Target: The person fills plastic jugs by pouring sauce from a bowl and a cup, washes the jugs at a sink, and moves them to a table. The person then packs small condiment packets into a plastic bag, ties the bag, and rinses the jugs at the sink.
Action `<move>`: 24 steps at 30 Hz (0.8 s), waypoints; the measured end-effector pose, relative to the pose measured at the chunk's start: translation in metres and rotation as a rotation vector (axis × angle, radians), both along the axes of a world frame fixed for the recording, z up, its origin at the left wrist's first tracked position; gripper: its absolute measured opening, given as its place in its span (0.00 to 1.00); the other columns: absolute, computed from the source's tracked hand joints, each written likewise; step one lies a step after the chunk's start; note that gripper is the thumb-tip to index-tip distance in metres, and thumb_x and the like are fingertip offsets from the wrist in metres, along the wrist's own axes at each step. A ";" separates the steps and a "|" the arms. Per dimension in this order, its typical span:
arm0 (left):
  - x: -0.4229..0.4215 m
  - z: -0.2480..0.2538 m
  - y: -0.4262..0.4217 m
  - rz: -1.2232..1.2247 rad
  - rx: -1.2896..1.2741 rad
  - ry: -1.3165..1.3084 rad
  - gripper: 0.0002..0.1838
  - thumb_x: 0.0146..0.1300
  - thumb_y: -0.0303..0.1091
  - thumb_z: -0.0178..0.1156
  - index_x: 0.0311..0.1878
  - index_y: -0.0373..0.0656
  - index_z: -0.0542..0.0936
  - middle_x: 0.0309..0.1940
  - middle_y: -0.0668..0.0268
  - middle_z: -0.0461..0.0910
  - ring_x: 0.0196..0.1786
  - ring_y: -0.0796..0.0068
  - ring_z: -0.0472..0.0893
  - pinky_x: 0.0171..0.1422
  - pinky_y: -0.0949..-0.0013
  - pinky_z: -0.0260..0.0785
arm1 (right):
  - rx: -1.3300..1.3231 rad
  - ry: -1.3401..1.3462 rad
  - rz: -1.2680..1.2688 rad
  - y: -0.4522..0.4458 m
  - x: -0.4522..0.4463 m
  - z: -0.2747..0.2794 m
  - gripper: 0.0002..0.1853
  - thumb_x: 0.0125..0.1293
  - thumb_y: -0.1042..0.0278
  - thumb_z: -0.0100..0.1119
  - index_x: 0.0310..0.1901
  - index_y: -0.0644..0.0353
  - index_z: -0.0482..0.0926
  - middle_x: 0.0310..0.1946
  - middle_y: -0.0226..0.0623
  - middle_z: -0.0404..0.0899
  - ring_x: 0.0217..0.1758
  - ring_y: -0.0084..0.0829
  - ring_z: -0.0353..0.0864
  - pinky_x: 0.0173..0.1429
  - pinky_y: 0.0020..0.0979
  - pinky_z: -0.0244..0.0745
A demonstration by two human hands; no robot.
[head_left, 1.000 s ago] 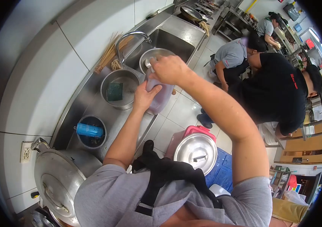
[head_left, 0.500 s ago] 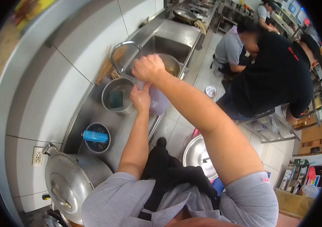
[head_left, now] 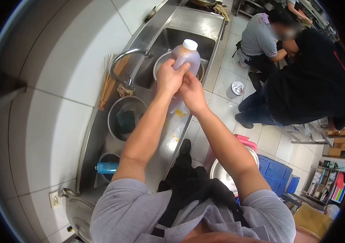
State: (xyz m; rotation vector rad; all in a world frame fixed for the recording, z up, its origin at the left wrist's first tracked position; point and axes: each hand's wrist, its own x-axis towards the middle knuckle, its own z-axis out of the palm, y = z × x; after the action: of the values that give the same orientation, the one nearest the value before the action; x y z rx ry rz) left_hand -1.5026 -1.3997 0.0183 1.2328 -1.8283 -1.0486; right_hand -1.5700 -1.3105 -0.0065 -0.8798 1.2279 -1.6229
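A translucent plastic bottle [head_left: 191,60] with a white screw cap [head_left: 190,44] is tilted over the sink edge, with an orange-brown stain below its cap. My left hand [head_left: 171,77] is closed around its side, thumb across the front. My right hand [head_left: 193,93] lies against the lower part of the bottle, fingers together and bent; their tips are partly hidden. Behind the bottle, a metal bowl [head_left: 157,73] stands in the steel sink [head_left: 170,39]. The curved faucet [head_left: 130,52] is left of my hands. Orange-yellow spills [head_left: 179,113] mark the counter below them.
On the counter are a steel pot [head_left: 115,107] with a dark green pad [head_left: 126,121], a blue can [head_left: 107,168] over a small bowl, and wooden skewers [head_left: 111,81]. A big lidded pot [head_left: 79,214] stands lower left. Two co-workers [head_left: 257,36] [head_left: 302,85] bend together at right.
My right hand has come down from the bottle's top to its lower side, showing the white cap. My left hand has moved up and grips higher. The view has shifted.
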 end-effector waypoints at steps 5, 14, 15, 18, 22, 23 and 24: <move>-0.027 -0.014 -0.059 -0.103 0.165 0.148 0.18 0.70 0.42 0.59 0.39 0.32 0.82 0.31 0.64 0.82 0.32 0.76 0.77 0.39 0.69 0.71 | 0.015 -0.436 0.044 -0.079 -0.040 -0.004 0.23 0.50 0.81 0.54 0.52 0.66 0.69 0.39 0.36 0.74 0.45 0.31 0.74 0.49 0.30 0.70; 0.064 -0.056 -0.076 0.129 -0.273 -0.802 0.38 0.61 0.46 0.65 0.67 0.30 0.66 0.69 0.42 0.63 0.70 0.41 0.64 0.75 0.56 0.56 | 0.305 0.274 -0.086 -0.158 -0.092 -0.113 0.21 0.54 0.60 0.71 0.45 0.66 0.80 0.36 0.45 0.83 0.40 0.40 0.83 0.48 0.40 0.75; 0.076 -0.069 -0.094 0.207 -0.280 -0.916 0.35 0.61 0.44 0.65 0.65 0.31 0.68 0.70 0.43 0.61 0.69 0.39 0.65 0.73 0.54 0.59 | 0.358 0.481 -0.067 -0.162 -0.096 -0.120 0.28 0.49 0.50 0.76 0.43 0.67 0.83 0.40 0.55 0.84 0.47 0.45 0.84 0.53 0.41 0.75; 0.084 -0.065 -0.120 0.154 -0.095 -0.951 0.32 0.60 0.40 0.66 0.61 0.27 0.69 0.65 0.40 0.66 0.66 0.42 0.70 0.69 0.53 0.65 | 0.404 0.880 0.061 -0.143 -0.092 -0.090 0.27 0.49 0.53 0.76 0.44 0.69 0.84 0.38 0.54 0.84 0.45 0.47 0.85 0.52 0.41 0.76; 0.085 -0.066 -0.113 0.114 -0.015 -0.968 0.27 0.61 0.40 0.66 0.55 0.27 0.72 0.57 0.38 0.73 0.58 0.42 0.77 0.63 0.53 0.70 | 0.367 1.040 0.192 -0.148 -0.075 -0.100 0.27 0.43 0.52 0.78 0.43 0.62 0.84 0.40 0.53 0.84 0.49 0.52 0.83 0.54 0.46 0.75; 0.082 -0.070 -0.106 0.073 -0.048 -0.934 0.26 0.60 0.39 0.66 0.53 0.27 0.73 0.53 0.37 0.76 0.56 0.42 0.78 0.61 0.52 0.72 | 0.444 1.027 0.236 -0.149 -0.071 -0.100 0.28 0.42 0.53 0.78 0.46 0.57 0.85 0.44 0.48 0.84 0.53 0.50 0.81 0.57 0.45 0.76; 0.078 -0.074 -0.100 0.032 -0.085 -0.897 0.24 0.60 0.39 0.66 0.51 0.27 0.75 0.48 0.37 0.78 0.53 0.41 0.80 0.59 0.51 0.73 | 0.452 1.019 0.238 -0.149 -0.065 -0.101 0.28 0.42 0.53 0.78 0.46 0.57 0.85 0.44 0.48 0.84 0.53 0.50 0.81 0.57 0.45 0.76</move>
State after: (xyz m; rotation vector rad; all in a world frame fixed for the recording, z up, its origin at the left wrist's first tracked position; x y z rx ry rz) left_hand -1.4247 -1.4994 -0.0552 1.8456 -2.4396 -0.3804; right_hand -1.6351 -1.4595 -0.1074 -1.5386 1.9579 -0.5987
